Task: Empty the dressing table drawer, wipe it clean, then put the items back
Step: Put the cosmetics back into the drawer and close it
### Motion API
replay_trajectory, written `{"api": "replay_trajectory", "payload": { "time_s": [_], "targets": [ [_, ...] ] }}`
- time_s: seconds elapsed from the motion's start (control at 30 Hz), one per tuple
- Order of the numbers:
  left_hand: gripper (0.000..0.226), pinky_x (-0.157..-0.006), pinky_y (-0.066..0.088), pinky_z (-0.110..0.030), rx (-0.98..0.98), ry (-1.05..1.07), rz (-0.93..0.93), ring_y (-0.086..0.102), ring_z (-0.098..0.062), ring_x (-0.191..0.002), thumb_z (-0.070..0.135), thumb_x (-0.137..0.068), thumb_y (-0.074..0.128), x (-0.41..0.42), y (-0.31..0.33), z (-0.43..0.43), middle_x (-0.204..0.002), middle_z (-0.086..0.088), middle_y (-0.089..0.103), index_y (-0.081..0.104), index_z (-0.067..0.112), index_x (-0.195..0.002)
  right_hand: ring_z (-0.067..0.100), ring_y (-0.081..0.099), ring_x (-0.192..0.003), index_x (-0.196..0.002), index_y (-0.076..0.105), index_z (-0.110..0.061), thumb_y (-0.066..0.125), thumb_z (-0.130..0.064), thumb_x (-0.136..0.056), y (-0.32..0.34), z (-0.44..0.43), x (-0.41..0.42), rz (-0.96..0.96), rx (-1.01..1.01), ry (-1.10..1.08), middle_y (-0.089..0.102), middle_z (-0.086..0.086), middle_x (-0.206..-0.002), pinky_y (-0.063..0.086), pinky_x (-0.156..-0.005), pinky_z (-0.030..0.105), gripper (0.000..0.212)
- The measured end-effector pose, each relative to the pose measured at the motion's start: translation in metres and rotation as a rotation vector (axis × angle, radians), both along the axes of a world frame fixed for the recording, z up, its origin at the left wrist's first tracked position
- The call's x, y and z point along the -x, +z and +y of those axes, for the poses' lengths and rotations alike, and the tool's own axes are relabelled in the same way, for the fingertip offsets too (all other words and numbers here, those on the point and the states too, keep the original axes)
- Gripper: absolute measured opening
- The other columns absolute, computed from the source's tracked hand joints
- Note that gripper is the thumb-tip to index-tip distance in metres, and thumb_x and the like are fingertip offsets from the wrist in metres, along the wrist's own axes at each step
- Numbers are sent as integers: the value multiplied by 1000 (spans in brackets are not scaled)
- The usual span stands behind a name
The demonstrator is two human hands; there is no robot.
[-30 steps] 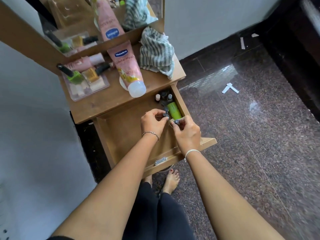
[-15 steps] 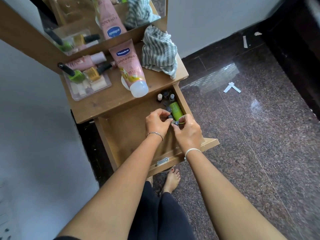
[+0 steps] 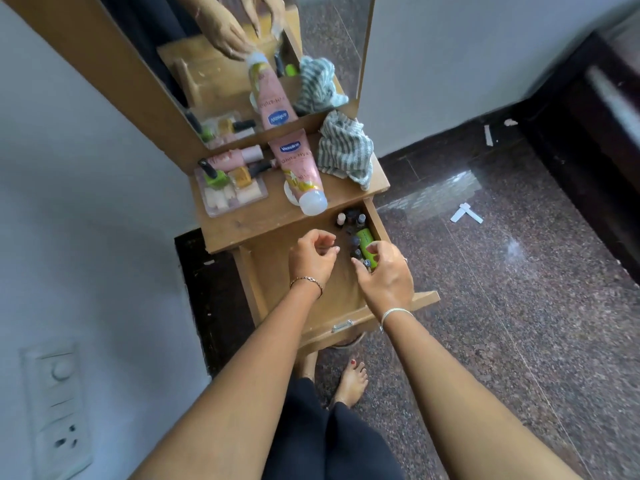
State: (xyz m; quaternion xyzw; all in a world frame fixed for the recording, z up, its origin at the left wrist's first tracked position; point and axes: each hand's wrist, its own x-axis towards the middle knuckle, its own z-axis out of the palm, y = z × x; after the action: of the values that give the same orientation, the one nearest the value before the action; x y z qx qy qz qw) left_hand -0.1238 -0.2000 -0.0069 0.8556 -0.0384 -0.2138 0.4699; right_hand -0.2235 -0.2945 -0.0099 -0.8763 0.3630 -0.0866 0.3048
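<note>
Left hand (image 3: pixel 313 259) hangs loosely curled, empty; right hand (image 3: pixel 384 277) pinches a small round-capped bottle (image 3: pixel 367 263) in the wooden drawer (image 3: pixel 273 282).

Home bedroom: mirrored dressing table (image 3: pixel 277 216), cosmetics (image 3: pixel 228 178).

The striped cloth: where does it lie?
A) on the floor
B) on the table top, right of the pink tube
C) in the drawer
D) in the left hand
B: the cloth lies bunched on the table top, just right of the tube.
</note>
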Motion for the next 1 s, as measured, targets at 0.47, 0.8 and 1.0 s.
{"api": "replay_trajectory", "payload": {
  "time_s": [0.47,0.8,1.0],
  "targets": [
    [18,-63,49,-6,104,386,-117,61,3,-68,10,-77,75,-80,71,92,-82,5,67,64,16,-89,28,55,-102,-116,58,-19,64,-16,-83,77,45,-111,-35,4,303,57,2,-119,51,-81,41,33],
    [40,-75,56,-28,77,419,-135,67,-15,-83,8,-71,79,-155,61,115,-94,-1,68,67,17,-108,35,59,-105,-126,60,-20,57,-10,-86,73,43,-195,120,167,537,56,7,-127,47,-87,41,41],
    [39,-63,49,-13,58,345,-105,65,-11,-80,14,-69,82,-180,51,113,-99,-1,68,70,16,-106,33,57,-101,-128,60,-26,52,-18,-92,54,43,-225,156,266,599,54,9,-112,47,-84,43,38]
  ]
}}
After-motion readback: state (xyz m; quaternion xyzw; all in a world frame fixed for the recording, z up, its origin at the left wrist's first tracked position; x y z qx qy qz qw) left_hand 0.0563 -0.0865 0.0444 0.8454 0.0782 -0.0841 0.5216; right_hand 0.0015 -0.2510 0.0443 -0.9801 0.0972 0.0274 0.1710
